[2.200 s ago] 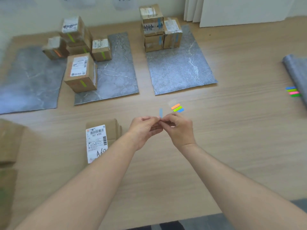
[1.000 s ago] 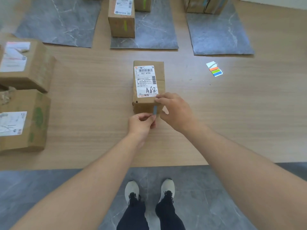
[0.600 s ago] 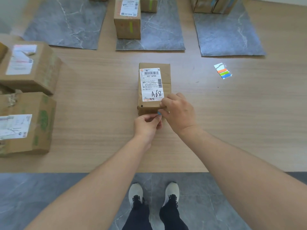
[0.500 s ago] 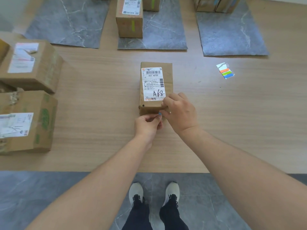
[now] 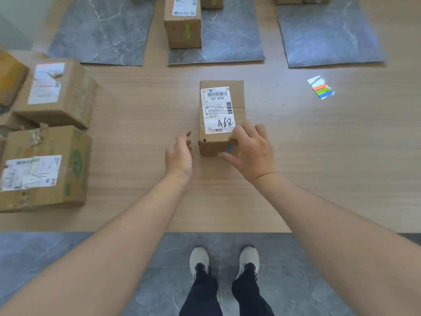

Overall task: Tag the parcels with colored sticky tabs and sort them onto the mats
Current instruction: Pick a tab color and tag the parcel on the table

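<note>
A brown parcel with a white label reading A68 stands mid-table. A blue sticky tab sits on its near face. My right hand rests over the parcel's near right corner, fingers on top and thumb by the tab. My left hand hovers open just left of the parcel, apart from it. The pad of coloured tabs lies on the table to the right. Three grey mats lie at the far side: left, middle and right.
A green-tagged parcel stands on the middle mat. Several untagged boxes sit at the table's left, among them a large one and another behind it. The table's near edge runs just above my shoes.
My left hand let go of the blue tab and moved left, opening. The tab now sticks to the parcel's near face, with my right hand still over the corner.
</note>
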### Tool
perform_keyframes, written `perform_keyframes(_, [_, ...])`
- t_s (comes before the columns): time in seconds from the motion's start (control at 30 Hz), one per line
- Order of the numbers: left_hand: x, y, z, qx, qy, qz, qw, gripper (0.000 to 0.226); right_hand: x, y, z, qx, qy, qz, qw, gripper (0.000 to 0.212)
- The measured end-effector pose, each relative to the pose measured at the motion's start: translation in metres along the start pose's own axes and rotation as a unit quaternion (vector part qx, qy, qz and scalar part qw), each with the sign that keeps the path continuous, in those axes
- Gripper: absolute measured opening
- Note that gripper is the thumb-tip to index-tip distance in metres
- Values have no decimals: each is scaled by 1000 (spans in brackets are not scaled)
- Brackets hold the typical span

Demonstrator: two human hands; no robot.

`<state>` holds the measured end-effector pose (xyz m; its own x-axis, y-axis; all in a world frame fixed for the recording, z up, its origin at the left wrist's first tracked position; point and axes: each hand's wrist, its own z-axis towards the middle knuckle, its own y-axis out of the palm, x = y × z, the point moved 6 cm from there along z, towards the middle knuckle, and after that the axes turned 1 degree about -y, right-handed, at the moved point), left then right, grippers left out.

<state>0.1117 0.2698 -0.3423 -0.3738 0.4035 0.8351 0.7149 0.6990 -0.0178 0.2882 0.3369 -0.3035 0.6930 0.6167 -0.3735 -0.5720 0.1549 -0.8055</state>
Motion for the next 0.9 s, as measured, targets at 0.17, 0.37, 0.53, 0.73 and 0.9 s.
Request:
perform_keyframes(0.17, [19, 27, -5, -105, -22, -53, 993, 47, 17, -20, -2, 31, 314, 313, 896, 31])
perform_keyframes(0.37, [34, 37, -25, -123, -19, -39, 991, 38, 4, -7, -7, -12, 496, 414, 763, 41])
perform_keyframes(0.53, [86, 40, -52, -146, 19, 2, 989, 42, -18, -54, 28, 23, 451, 399, 798, 42])
perform_keyframes(0.73, [179, 42, -106, -183, 92, 32, 978, 40, -54, -134, 79, 64, 403, 398, 821, 45])
perform_keyframes(0.9, [251, 40, -152, -201, 136, 31, 970, 43, -85, -205, 114, 98, 363, 408, 832, 47])
